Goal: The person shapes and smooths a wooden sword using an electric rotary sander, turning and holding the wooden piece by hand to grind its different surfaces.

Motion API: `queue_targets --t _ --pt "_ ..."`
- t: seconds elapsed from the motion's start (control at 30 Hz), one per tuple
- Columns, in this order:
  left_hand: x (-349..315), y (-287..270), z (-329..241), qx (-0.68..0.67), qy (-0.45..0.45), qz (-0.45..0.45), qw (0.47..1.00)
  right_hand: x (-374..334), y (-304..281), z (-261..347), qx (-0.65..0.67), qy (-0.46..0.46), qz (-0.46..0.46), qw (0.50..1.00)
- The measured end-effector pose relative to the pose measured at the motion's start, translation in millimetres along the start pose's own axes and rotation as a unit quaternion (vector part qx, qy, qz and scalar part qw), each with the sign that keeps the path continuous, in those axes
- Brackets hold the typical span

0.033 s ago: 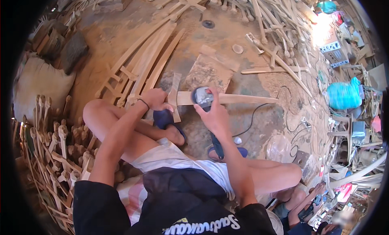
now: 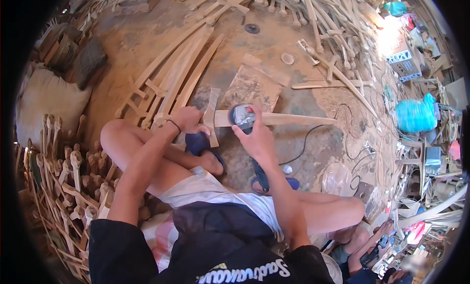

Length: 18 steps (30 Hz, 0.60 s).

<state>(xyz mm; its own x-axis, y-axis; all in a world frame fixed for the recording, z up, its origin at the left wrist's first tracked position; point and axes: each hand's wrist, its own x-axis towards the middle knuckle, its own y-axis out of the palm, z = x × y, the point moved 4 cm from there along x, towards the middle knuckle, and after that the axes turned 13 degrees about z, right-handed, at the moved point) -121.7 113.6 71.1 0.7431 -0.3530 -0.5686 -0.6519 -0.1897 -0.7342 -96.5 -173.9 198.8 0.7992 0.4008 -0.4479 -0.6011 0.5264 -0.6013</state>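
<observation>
A pale wooden sword (image 2: 293, 119) lies crosswise before me, its tapered blade pointing right. My left hand (image 2: 188, 120) is closed around its hilt, just left of the crossguard (image 2: 210, 115); the grip is mostly hidden by the fingers. In my right hand (image 2: 257, 137) is a grey and black angle grinder (image 2: 243, 116) with a red switch. Its head sits over the blade a little right of the crossguard, and its disc is hidden from above. The grinder's dark cord trails off to the right.
Several wooden swords (image 2: 183, 71) lie beyond my left hand. A flat board (image 2: 254, 86) rests on the dusty floor past the blade. Bundled hilts (image 2: 73, 171) stand at the left. Cable (image 2: 313, 132) loops on the right, near a clear plastic bag (image 2: 337, 176). Another person (image 2: 362, 249) sits lower right.
The grinder and my right hand have shifted slightly left along the blade, toward the crossguard. My left hand and the sword stay in place.
</observation>
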Motion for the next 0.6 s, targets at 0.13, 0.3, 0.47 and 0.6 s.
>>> queue_targets --t 0.13,0.3,0.47,0.6 --pt "-9.5 -3.6 -7.5 0.016 -0.003 -0.023 1.0 5.7 11.4 19.3 -0.007 -0.016 0.014 1.0" --pt "-16.2 -6.9 -13.6 0.035 -0.016 -0.035 0.999 8.7 14.5 31.4 -0.011 -0.021 0.021 0.999" --pt "-18.7 -9.7 -17.0 0.025 -0.021 -0.037 0.999 9.4 16.1 38.6 -0.027 -0.036 0.028 0.999" --pt "-17.3 -8.5 -17.6 0.031 -0.026 -0.036 0.999 11.1 16.4 37.4 -0.025 -0.035 0.034 0.998"
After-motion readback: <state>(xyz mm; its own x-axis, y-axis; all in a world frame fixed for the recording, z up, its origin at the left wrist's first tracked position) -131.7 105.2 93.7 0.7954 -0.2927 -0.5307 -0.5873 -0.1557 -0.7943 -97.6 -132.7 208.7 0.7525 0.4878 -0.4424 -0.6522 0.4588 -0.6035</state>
